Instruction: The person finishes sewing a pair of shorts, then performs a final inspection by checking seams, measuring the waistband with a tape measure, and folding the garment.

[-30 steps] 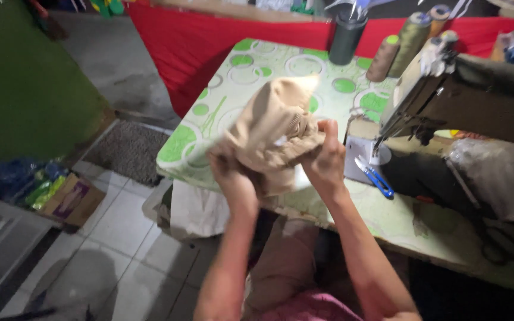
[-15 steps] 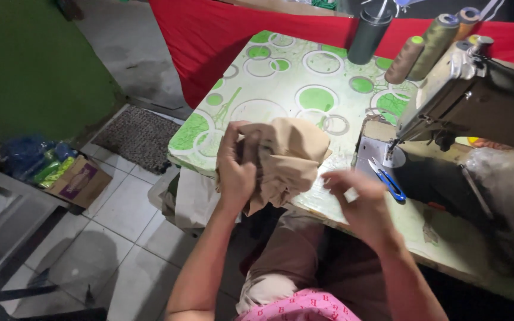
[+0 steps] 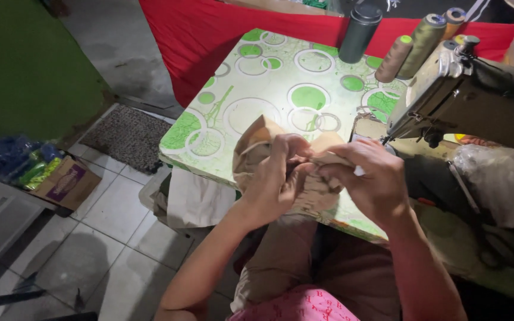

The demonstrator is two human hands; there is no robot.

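Here, crumpled beige cloth (image 3: pixel 257 151) between fingers (image 3: pixel 292 157).

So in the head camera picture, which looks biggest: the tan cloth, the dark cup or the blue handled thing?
1. tan cloth
2. dark cup, though it sits farther away
No blue handled thing shows; the hands may cover it.

Beige cloth piece (image 3: pixel 257 151): crumpled, bunched, gripped by both hands at the table's near edge, partly hidden.
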